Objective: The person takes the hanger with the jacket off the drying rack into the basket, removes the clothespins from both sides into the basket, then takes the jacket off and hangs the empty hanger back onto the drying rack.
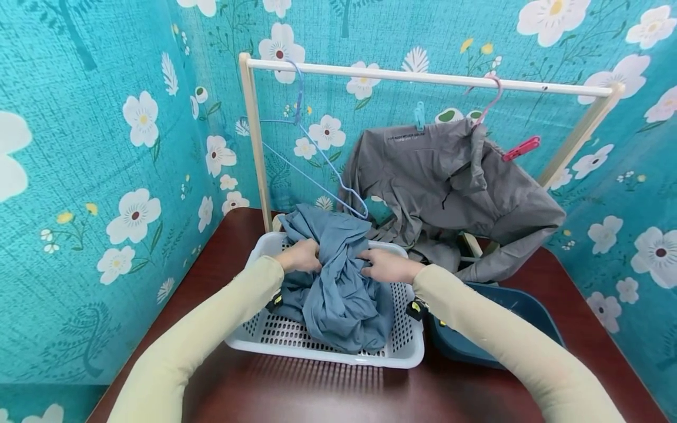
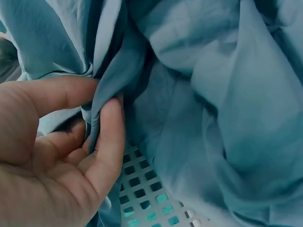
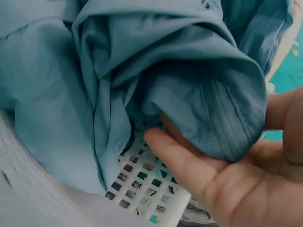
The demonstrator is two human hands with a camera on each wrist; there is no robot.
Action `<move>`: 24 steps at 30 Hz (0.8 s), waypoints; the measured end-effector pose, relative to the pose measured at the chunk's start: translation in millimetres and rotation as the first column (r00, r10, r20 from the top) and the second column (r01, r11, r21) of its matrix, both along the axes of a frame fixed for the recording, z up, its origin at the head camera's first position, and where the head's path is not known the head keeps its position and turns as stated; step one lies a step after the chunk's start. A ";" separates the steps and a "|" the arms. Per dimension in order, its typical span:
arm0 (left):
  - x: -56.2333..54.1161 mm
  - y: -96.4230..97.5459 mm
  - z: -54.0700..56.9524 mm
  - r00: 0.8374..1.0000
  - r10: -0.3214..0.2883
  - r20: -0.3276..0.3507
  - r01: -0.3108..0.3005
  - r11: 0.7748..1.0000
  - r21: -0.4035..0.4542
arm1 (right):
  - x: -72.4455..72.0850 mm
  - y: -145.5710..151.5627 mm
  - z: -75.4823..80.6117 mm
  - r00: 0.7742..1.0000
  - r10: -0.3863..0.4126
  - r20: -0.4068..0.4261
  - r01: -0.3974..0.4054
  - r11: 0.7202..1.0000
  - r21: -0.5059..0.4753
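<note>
A crumpled blue-grey garment (image 1: 338,294) is heaped in a white perforated laundry basket (image 1: 370,359), its upper end draped over the far rim. My left hand (image 1: 302,256) pinches a fold at the garment's left side; the left wrist view shows this fold of cloth (image 2: 111,78) between thumb and fingers. On the other side, my right hand (image 1: 391,265) holds an edge of the same garment. Its fingers reach under a seamed edge (image 3: 227,123) in the right wrist view, with the thumb partly hidden behind the cloth.
Behind the basket stands a rack with a white rail (image 1: 370,71). A blue hanger (image 1: 317,141) hangs at its left; a grey jacket (image 1: 439,176) hangs on a pink hanger (image 1: 492,97) at the right. A dark blue basin (image 1: 534,317) sits beside the basket on the brown table (image 1: 254,388).
</note>
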State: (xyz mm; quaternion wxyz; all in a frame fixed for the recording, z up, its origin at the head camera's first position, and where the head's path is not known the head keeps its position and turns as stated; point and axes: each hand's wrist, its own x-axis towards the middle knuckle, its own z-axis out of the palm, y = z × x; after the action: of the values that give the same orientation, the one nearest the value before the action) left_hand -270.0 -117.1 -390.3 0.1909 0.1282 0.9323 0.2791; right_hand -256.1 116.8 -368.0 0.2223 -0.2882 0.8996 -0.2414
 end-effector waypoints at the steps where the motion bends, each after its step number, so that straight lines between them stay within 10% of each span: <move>1: -0.3 0.7 -1.1 1.000 0.001 0.010 -0.001 1.000 -0.004 | -0.6 -1.5 -0.8 1.000 0.011 0.008 -0.011 1.000 0.016; 9: -1.2 -2.4 -0.8 0.999 -0.015 0.051 0.014 1.000 0.009 | -11.5 -5.0 2.5 0.991 0.004 0.136 -0.013 0.997 0.070; 15: 13.0 -19.4 26.4 0.992 0.001 0.126 -0.009 0.998 0.062 | -22.3 11.2 23.6 0.973 -0.017 0.230 0.011 1.000 0.026; 24: 13.8 -47.8 48.5 0.979 0.176 -0.099 -0.189 0.972 -0.142 | -41.9 28.7 28.9 0.908 -0.215 0.360 0.319 0.911 -0.260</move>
State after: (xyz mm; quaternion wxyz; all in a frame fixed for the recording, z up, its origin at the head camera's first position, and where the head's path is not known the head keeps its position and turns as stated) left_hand -256.1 -164.9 -341.8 0.1334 0.0387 0.9659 0.2184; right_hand -298.0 145.5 -339.1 0.2825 -0.1487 0.8323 -0.4532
